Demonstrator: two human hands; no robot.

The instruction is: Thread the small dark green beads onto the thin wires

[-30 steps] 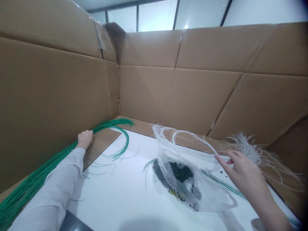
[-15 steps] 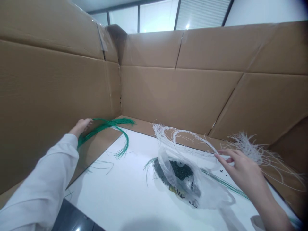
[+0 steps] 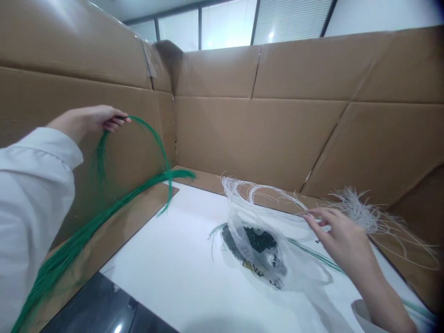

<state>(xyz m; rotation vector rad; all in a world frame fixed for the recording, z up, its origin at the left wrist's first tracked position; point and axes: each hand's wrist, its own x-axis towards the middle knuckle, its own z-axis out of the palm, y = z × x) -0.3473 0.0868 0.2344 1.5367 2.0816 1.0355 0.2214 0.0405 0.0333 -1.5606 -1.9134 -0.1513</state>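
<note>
Head view: left hand [image 3: 104, 119] up in front of the left cardboard wall [image 3: 41, 99], fingers closed around a thin green bundle [image 3: 152, 132]. One part of it arches away from the fingertips and curves down, its end over the white tabletop [image 3: 166, 259]; another part hangs below the palm. Something small and dark shows between the fingers; too small to identify.

Below the left hand, well apart from it: a thicker green bundle [image 3: 79, 229], lying lengthwise on a brown cardboard strip [image 3: 138, 222] beside the wall. The arched strands cross it in view near its far end; contact there cannot be told.

Right hand [image 3: 342, 233]: low over the tabletop, thumb and fingertips pinched on looped white strands [image 3: 274, 189]. These run from the fingertips towards the left hand's side, bend round and fray at the bend. Just beyond the right hand: a second white bundle [image 3: 357, 210], brush-like end, loose strands curling outward.

Between the hands, nearer the right: a clear plastic bag [image 3: 287, 263], crumpled, with dark green pieces [image 3: 260, 238] inside and partly legible dark lettering. A few green strands [image 3: 314, 253] extend from the bag towards the right forearm. Far cardboard wall [image 3: 294, 134] stands beyond both hands.
</note>
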